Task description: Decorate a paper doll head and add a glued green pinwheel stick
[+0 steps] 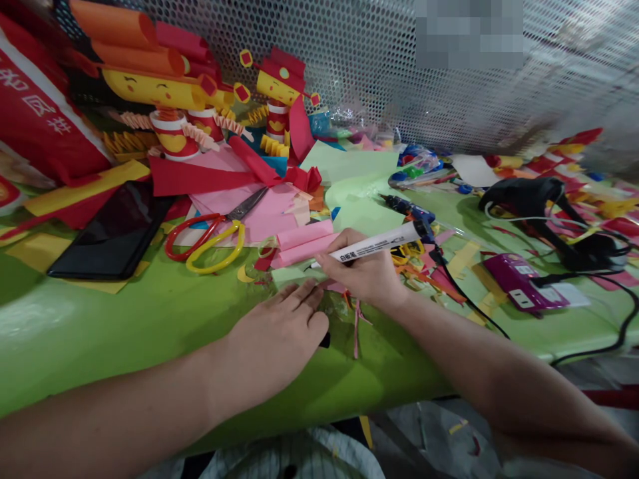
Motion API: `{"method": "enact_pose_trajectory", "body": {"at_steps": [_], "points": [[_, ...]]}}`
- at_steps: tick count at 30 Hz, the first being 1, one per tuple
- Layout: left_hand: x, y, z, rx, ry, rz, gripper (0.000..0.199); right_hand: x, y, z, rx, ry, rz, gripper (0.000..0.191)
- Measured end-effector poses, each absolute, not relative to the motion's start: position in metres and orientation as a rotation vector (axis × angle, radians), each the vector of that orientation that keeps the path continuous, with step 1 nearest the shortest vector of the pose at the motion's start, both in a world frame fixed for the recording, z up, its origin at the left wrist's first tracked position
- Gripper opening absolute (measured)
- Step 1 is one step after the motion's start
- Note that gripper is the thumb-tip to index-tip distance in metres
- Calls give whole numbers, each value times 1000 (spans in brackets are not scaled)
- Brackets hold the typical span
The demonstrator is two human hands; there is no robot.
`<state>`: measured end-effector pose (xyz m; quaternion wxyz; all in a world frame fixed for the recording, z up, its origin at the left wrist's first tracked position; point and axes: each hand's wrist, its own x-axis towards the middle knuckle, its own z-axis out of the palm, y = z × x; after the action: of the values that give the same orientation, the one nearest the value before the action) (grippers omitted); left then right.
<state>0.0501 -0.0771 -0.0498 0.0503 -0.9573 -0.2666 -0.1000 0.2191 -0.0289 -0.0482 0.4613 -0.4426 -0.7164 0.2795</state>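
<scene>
A green tabletop (164,326) spreads beneath everything. At its left is a red bag (54,120), cut off by the frame edge, its contents hidden. Three paper figures (172,136) stand along the back, one half hidden behind the nearest. The left hand (274,332) lies flat, its fingers straight and gripping nothing; they cover much of a pale green paper slip. The right hand's (372,273) fingers grasp a white marker, its tip close to that slip; whether they touch I cannot tell. Farther back, a clear plastic packet (422,159) holds blue and green items too blurred to name. The marker (379,245) slants leftward and down to the slip (287,275), in front of a pink paper roll (304,243).
</scene>
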Motion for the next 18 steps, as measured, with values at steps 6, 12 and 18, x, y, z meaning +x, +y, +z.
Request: {"method": "enact_pose_trajectory", "body": {"at_steps": [6,12,18], "points": [[50,-77,-50,-2918,-804,-305,16,220,-28,-47,-1104,-1772,649,20],[50,-77,-49,-2948,-813,-287,16,219,-28,-44,-1102,-1772,650,20],[50,-77,-48,-2937,-807,-292,15,218,-28,-44,-1115,-1769,635,20]]}}
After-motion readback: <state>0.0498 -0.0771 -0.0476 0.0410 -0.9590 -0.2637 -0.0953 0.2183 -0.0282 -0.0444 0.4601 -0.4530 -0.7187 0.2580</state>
